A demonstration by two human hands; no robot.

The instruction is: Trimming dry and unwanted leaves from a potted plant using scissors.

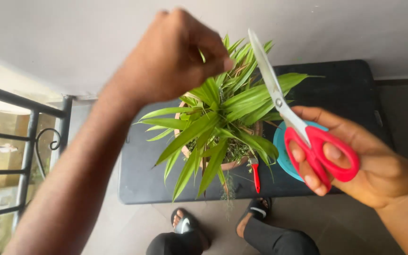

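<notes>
Hands are working over a leafy green plant in a round clay pot (223, 137) on a dark table (345, 94): left hand (173, 56) pinching a leaf tip, right hand (355, 160) holding red-handled metal scissors (303, 127), blades appearing closed, risking nicking the pinching fingers.

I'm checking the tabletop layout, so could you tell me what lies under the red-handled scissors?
Under the scissors a round turquoise dish rests on the black table. The right hand covers most of it, so any contents stay hidden.
</notes>
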